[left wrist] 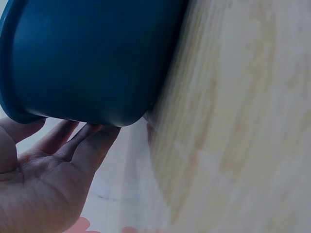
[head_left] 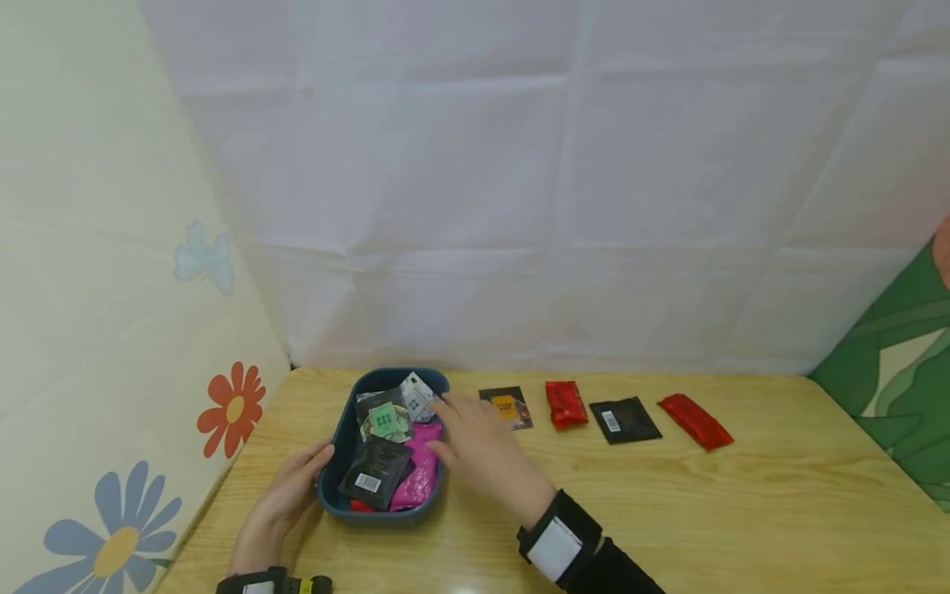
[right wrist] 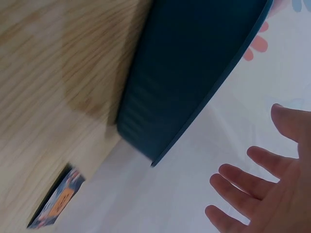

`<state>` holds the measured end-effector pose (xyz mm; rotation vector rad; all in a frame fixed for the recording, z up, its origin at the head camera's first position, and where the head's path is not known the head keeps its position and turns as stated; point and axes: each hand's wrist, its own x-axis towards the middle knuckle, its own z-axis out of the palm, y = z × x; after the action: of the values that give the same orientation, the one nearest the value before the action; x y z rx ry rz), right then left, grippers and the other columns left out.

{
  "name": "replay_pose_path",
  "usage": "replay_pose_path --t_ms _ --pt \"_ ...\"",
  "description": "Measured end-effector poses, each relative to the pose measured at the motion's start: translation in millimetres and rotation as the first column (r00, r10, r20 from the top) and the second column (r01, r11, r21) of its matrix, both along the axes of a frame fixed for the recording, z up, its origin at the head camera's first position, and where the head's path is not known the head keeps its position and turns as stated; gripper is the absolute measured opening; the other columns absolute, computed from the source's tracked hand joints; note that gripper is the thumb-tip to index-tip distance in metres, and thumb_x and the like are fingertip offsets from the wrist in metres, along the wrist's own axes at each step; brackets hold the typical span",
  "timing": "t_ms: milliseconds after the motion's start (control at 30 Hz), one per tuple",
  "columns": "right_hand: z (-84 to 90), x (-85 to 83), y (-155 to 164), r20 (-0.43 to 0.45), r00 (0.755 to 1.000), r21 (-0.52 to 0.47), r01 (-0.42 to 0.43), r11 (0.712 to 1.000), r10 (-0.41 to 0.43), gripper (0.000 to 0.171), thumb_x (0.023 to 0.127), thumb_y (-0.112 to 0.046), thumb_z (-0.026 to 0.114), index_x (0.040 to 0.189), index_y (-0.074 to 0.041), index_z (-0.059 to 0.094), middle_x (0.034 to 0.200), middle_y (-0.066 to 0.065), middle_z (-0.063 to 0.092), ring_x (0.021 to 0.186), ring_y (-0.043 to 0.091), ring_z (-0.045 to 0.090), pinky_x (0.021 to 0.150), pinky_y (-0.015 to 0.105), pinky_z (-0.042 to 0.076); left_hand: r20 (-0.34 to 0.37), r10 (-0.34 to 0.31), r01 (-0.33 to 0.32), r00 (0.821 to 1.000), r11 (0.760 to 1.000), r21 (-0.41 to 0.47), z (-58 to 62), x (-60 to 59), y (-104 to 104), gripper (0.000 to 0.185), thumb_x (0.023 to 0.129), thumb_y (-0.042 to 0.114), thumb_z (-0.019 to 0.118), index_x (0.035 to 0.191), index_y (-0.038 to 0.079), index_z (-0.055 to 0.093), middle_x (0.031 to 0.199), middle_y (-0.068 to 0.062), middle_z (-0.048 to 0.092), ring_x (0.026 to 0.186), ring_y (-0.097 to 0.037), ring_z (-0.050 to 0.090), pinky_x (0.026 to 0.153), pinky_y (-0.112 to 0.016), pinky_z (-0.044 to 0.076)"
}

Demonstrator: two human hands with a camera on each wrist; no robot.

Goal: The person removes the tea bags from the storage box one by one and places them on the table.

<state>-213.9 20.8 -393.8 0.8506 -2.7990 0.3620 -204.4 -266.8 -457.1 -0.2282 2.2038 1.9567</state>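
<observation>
A dark blue plastic bin (head_left: 386,518) stands at the left of the table with several packets in it. Among them are a black packet with a white label (head_left: 376,473), a shiny pink packet (head_left: 420,470), a packet with a green label (head_left: 384,420) and a whitish packet (head_left: 418,397). Against the bin's left outer wall, my left hand (head_left: 291,487) rests its fingertips; the left wrist view shows the thumb near the rim. My right hand (head_left: 478,445) hovers over the right rim, fingers spread, and holds nothing in the right wrist view.
Right of the bin, a row of packets lies on the wooden table (head_left: 668,511): one with an orange label (head_left: 507,407), a red one (head_left: 566,405), a black one (head_left: 626,420) and another red one (head_left: 696,421). White cloth (head_left: 519,206) hangs behind.
</observation>
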Motion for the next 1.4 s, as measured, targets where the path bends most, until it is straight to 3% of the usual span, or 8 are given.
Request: replay_pose_path --t_ms 333,467,633,800,1200,1400 --pt "-5.6 11.4 -40 -0.097 0.99 0.07 -0.097 0.993 0.103 0.056 0.098 -0.047 0.058 0.141 -0.013 0.053 0.142 0.01 0.053 0.131 0.024 0.048 0.108 0.043 0.04 -0.008 -0.004 0.004 1.0 1.0 -0.014 -0.2 0.4 -1 0.058 0.106 0.027 0.046 0.148 -0.012 0.033 0.147 -0.03 0.042 0.125 -0.027 0.051 0.11 -0.056 0.032" --pt "-9.6 14.7 -53 -0.098 0.986 0.108 -0.123 0.987 0.134 0.053 0.098 -0.048 0.058 0.14 -0.016 0.056 0.141 0.009 0.054 0.131 0.023 0.049 0.106 0.042 0.042 0.004 -0.003 0.003 1.0 1.0 -0.007 -0.1 0.3 -1 0.059 0.107 0.029 0.045 0.148 -0.012 0.033 0.147 -0.03 0.042 0.124 -0.026 0.052 0.11 -0.056 0.033" --pt "-15.4 15.1 -66 -0.079 0.984 0.134 -0.149 0.98 0.16 0.045 0.094 -0.043 0.067 0.134 -0.023 0.062 0.135 0.003 0.058 0.126 0.018 0.051 0.103 0.039 0.044 0.008 -0.009 0.009 1.0 1.0 -0.001 -0.7 0.3 -1 0.059 0.107 0.03 0.044 0.148 -0.012 0.032 0.147 -0.03 0.041 0.129 -0.032 0.049 0.11 -0.057 0.033" --pt "-19.5 15.5 -76 -0.017 0.99 0.146 -0.138 0.98 0.142 0.046 0.089 -0.043 0.072 0.131 -0.025 0.065 0.135 0.001 0.058 0.124 0.018 0.052 0.103 0.038 0.044 0.003 -0.015 0.015 1.0 1.0 -0.009 -0.8 0.5 -2 0.061 0.106 0.031 0.045 0.148 -0.01 0.033 0.149 -0.029 0.039 0.135 -0.039 0.042 0.11 -0.057 0.031" --pt "-24.7 12.4 -85 0.008 0.995 0.21 -0.099 0.973 0.1 0.054 0.08 -0.049 0.079 0.128 -0.029 0.067 0.133 -0.001 0.06 0.12 0.017 0.054 0.1 0.037 0.047 0.006 -0.014 0.015 1.0 1.0 -0.014 1.3 0.3 -2 0.061 0.106 0.031 0.046 0.147 -0.012 0.034 0.148 -0.03 0.04 0.132 -0.035 0.046 0.11 -0.056 0.032" --pt "-21.9 12.9 -89 0.08 0.994 0.261 -0.092 0.961 0.073 0.053 0.078 -0.051 0.08 0.127 -0.035 0.068 0.142 -0.002 0.055 0.125 0.019 0.052 0.097 0.04 0.048 0.018 -0.014 0.014 1.0 1.0 -0.01 0.6 -0.5 -2 0.063 0.106 0.034 0.046 0.148 -0.011 0.033 0.148 -0.03 0.039 0.13 -0.034 0.048 0.11 -0.056 0.033"
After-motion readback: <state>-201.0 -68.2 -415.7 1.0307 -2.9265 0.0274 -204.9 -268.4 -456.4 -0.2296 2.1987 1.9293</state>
